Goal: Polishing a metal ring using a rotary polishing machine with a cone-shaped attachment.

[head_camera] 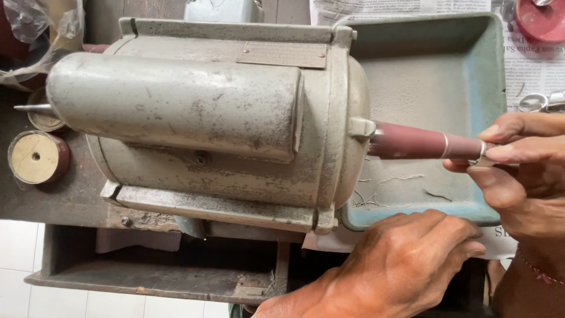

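A grey, worn bench motor (194, 118) lies across the middle. A tapered maroon spindle (412, 144) sticks out of its right end over a blue-green metal tray (494, 70). My right hand (524, 171) pinches a small silver ring (481, 151) against the thin tip of that spindle, thumb below and fingers above. My left hand (406, 265) rests knuckles up on the tray's front rim, fingers curled together, with nothing visible in it.
A pointed bare spindle (32, 108) juts from the motor's left end. Next to it lies a round maroon-edged disc (36, 156). Newspaper (529, 70), a red round lid (541, 20) and a shiny metal piece (538, 102) lie at the right. A dark wooden bench (147, 271) carries the motor.
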